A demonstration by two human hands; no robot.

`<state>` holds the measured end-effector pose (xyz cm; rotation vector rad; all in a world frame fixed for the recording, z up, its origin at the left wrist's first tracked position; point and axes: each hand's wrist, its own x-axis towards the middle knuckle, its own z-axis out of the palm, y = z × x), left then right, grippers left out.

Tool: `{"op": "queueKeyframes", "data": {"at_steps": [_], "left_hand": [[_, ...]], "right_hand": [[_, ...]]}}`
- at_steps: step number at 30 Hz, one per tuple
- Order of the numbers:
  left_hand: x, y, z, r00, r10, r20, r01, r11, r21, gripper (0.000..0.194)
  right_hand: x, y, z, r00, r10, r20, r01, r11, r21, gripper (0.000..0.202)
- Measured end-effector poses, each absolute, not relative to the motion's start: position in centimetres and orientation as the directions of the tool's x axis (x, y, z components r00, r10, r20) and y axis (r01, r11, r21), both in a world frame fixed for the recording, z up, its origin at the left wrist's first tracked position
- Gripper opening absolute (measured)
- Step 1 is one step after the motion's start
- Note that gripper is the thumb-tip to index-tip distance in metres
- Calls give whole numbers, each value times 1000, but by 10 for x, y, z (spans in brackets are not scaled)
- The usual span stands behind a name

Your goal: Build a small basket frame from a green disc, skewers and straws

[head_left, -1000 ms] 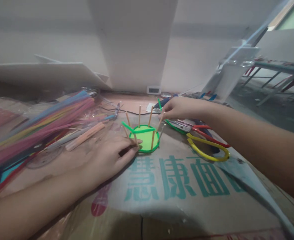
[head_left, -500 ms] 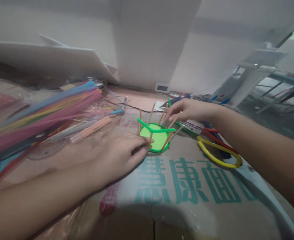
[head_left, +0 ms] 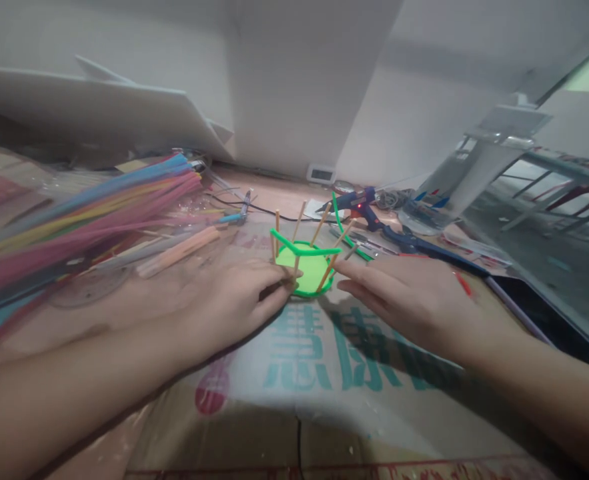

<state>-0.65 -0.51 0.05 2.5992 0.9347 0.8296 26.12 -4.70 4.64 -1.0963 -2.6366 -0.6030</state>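
Observation:
A small round frame with a lime-green base stands on the cardboard, with several thin wooden sticks rising and leaning outward from its rim. A bright green pipe cleaner runs bent across the tops of the near sticks; another length of green curves up behind the right side. My left hand pinches the front stick low down, near the base. Close by the right-hand sticks is my right hand, its fingers stretched out and thumb apart, the fingertips beside a stick; whether they touch it I cannot tell.
Bundles of coloured pipe cleaners lie at the left. Behind the frame are a blue glue gun with a red light and a small white display. A dark-screened phone and a clear plastic container are at the right.
My right hand has come from behind the frame toward me, to its right side, uncovering the glue gun and covering the yellow loop. My left hand stays on the front stick.

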Motion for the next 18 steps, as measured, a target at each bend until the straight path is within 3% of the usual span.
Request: {"op": "queueKeyframes", "data": {"at_steps": [4, 8, 13, 18], "left_hand": [[-7, -4, -2, 628, 662, 409, 531, -749, 397, 21], [-8, -4, -4, 632, 652, 420, 510, -757, 408, 20], [-7, -5, -1, 633, 650, 420, 514, -759, 400, 19], [-7, -4, -2, 635, 646, 423, 505, -762, 406, 19]], "right_hand": [[249, -46, 36, -703, 629, 333, 706, 561, 432, 34], [238, -45, 38, -712, 656, 251, 685, 568, 457, 30], [242, -46, 34, -702, 665, 255, 711, 636, 300, 20], [263, -56, 47, -508, 791, 341, 843, 537, 11, 18]]}}
